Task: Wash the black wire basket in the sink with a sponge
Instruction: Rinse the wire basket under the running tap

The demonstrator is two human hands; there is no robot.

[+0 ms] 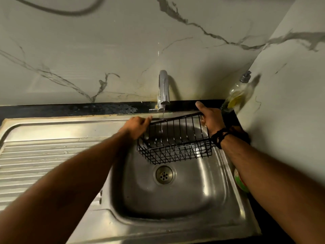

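From the head camera, the black wire basket is held over the far part of the sink, tilted so its tall back side stands up under the tap, with a thin stream of water running down onto its top bar. The left hand grips the left end of the basket, fingers curled onto the upper bar, and the right hand clamps the right end, thumb raised above the rim and fingers wrapped around the end wires; the two hands sit well apart, one at each end. I judge this as a wetting or rinsing step, since no sponge shows anywhere in view. The main risk is a slip: wet wire under soapy or wet fingers could twist out of one hand, and the basket would drop onto the steel bowl near the drain. Tipping it further toward the near side could also throw water off the wires onto the ridged draining board at left. On the right, the right wrist passes just beside a clear soap bottle in the far corner, so a wide swing of that arm might knock it over. The basket holds nothing, and the sink bowl holds no dishes, only a wet sheen. The soap bottle seems to carry some yellowish liquid, though how full is hard to tell. A green and red object lies at the sink's right edge, mostly hidden by the forearm.
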